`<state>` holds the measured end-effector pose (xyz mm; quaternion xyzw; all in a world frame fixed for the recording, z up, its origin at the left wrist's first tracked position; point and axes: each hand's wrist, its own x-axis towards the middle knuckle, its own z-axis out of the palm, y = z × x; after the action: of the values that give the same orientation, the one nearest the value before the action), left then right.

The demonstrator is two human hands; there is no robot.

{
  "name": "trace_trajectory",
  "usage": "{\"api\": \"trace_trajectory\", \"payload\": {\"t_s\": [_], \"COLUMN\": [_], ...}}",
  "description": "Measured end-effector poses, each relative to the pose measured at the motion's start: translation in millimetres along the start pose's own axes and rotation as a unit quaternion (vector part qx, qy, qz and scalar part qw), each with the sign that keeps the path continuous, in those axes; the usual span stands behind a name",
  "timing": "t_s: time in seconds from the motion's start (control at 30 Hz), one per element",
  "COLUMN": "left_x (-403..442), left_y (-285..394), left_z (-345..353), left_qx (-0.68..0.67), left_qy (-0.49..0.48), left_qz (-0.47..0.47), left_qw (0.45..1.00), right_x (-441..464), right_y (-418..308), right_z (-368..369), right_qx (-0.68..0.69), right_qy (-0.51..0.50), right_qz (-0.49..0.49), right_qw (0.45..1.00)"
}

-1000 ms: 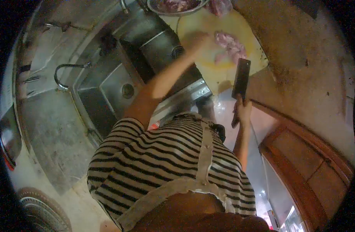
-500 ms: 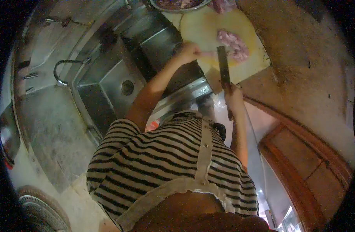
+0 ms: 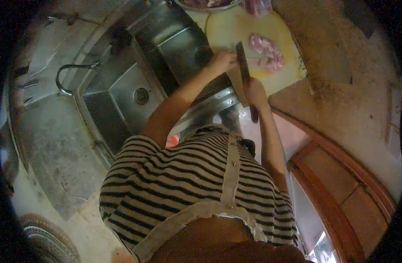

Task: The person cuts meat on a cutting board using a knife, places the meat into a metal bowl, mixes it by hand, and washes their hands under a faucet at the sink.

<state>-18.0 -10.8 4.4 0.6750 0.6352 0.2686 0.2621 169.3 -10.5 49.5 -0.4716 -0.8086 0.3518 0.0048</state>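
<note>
My right hand (image 3: 256, 93) is wrapped round the handle of a cleaver (image 3: 242, 61), whose dark blade stands edge-down over the cutting board (image 3: 227, 27). My left hand (image 3: 223, 62) is closed at the board's left edge, its fingertips close against the blade's left side. It pinches a strip of meat that is mostly hidden by the fingers and the blade. To the right of the blade lies a pile of cut pink meat (image 3: 271, 56) in small pieces, with a pale bit trailing toward the blade.
A double steel sink (image 3: 115, 94) with a curved faucet (image 3: 65, 79) lies to the left. Beyond the board are a metal bowl (image 3: 208, 8) of dark red meat and a plastic bag (image 3: 257, 6). A brown counter (image 3: 323, 65) extends right; a woven basket (image 3: 47, 239) sits lower left.
The cleaver and my right hand have shifted left and slightly away from me. My left hand has moved right, closing its gap to the blade, and the strip between them no longer shows.
</note>
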Motion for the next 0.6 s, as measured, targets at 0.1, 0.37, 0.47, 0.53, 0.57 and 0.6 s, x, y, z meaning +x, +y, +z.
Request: {"api": "trace_trajectory", "payload": {"t_s": [0.1,0.37,0.47,0.53,0.57,0.6], "left_x": [6.6,2.7,-2.6,5.2,10.2,15.8], "left_y": [-24.5,-42.8,-32.5,-15.7,-9.1,-2.5], "left_z": [20.3,-5.4,-4.8,2.5,3.8,6.3], "left_qx": [-0.021,-0.076,-0.129,-0.092,-0.093,-0.078], "left_qy": [0.013,0.104,0.153,0.084,0.083,0.055], "left_qz": [0.014,-0.052,-0.056,-0.036,-0.036,-0.022], "left_qw": [1.000,0.990,0.978,0.992,0.992,0.995], "right_x": [55.9,-16.5,-42.0,-47.6,-48.4,-47.6], "right_y": [-17.6,-5.1,-3.4,3.9,7.1,5.1], "right_z": [-5.9,-0.8,-0.8,-3.6,-4.2,-10.1], "right_qx": [0.036,0.116,0.070,0.081,0.090,0.089], "right_qy": [-0.026,0.031,0.074,0.108,0.143,0.141], "right_qz": [-0.007,-0.018,0.041,0.048,0.056,0.059], "right_qw": [0.999,0.993,0.994,0.990,0.984,0.984]}}
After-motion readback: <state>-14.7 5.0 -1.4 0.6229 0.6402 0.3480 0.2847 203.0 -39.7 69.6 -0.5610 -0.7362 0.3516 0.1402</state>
